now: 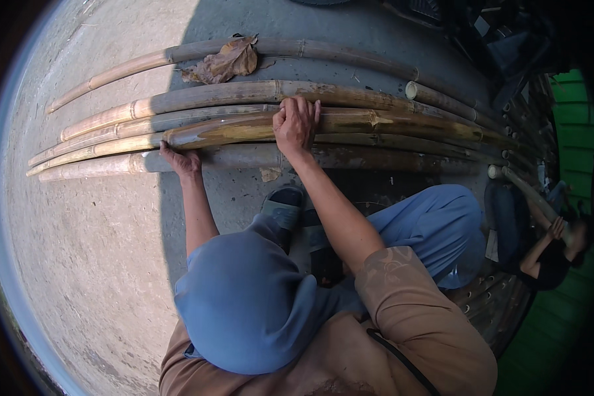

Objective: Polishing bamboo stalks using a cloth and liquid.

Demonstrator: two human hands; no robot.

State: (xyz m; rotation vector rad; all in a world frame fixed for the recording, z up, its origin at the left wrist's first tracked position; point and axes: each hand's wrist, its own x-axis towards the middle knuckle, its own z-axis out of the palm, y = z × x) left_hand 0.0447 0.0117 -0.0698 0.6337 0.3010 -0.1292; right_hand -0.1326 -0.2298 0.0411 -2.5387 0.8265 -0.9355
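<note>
A long bamboo pole (234,130), shiny and yellow-brown with dark streaks, lies crosswise in front of me. My left hand (183,162) grips it from the near side, thumb up against the pole and the other fingers partly hidden. Farther right, my right hand (296,127) is closed over the top of the same pole, its fingers curled down the far side. Whether anything lies under that palm is hidden. Beside the pole rest other bamboo poles, a thick one (211,97) on the far side and a greyish one (237,157) on the near side.
A dry brown leaf (234,61) lies against the farthest pole (343,54). My sandalled foot (284,208) is close to the nearest pole. At right, a co-worker (548,254) holds another pole beside a green corrugated wall (577,125). Sunlit concrete (92,244) stretches left.
</note>
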